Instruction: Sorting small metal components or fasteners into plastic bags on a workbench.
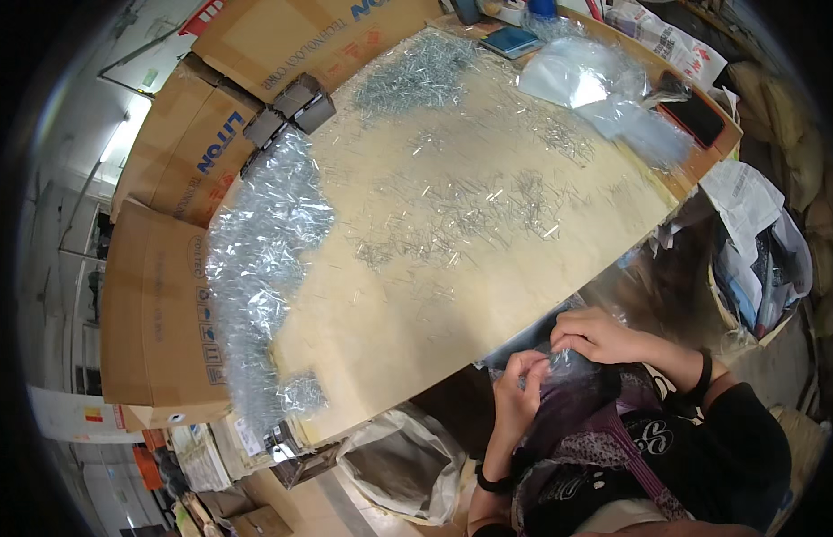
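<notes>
At the table's near edge, low on the right, both my hands are closed close together on a clear plastic bag (568,362). My left hand (520,389) pinches the bag with bent fingers. My right hand (595,335) grips it from the other side, fingers curled downward. Most of the bag is hidden by the hands or blends into my clothing, so its contents cannot be made out. Beyond my hands, thin metal pins (465,213) lie scattered over the pale tabletop (488,295). A thicker heap of pins (412,76) sits at the far edge.
A long pile of shiny clear packets (264,242) lines the table's left side, before cardboard boxes (157,313). Clear plastic bags (586,76) and a dark phone (694,121) lie at the far right. A white sack (403,465) stands open below; a paper-filled box (761,259) is right.
</notes>
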Tool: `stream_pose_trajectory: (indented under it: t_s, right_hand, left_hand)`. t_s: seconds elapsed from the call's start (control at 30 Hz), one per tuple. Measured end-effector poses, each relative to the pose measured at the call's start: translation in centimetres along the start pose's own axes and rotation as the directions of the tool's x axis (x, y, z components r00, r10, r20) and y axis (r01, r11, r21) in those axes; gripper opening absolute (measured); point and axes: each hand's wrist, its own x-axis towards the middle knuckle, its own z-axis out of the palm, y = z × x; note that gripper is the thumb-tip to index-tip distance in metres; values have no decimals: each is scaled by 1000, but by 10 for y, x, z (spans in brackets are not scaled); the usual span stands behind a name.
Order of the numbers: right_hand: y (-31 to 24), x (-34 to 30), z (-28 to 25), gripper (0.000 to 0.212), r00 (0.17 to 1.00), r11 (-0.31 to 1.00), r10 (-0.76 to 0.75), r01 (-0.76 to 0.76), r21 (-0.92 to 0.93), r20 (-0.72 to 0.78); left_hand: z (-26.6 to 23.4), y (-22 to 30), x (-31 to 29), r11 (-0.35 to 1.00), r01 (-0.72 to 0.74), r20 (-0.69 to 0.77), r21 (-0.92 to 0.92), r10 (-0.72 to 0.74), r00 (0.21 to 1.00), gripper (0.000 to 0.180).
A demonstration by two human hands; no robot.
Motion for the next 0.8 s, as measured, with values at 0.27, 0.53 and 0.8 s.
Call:
stream_pose_trajectory:
  t_s: [0.27,0.53,0.8]
  right_hand:
    - [6,-14,-1,11,984,955,31,-81,286,173]
    - [5,-20,-5,8,964,896,163,-233,377,209]
    - [2,-16,2,11,931,879,-41,-139,455,363]
  left_hand:
    - [-21,-7,-20,989,118,-79,-92,-126,989,11]
    - [-50,-18,-37,731,-123,-207,-671,-26,978,20]
    - [-12,-4,-13,981,184,245,-65,-163,956,41]
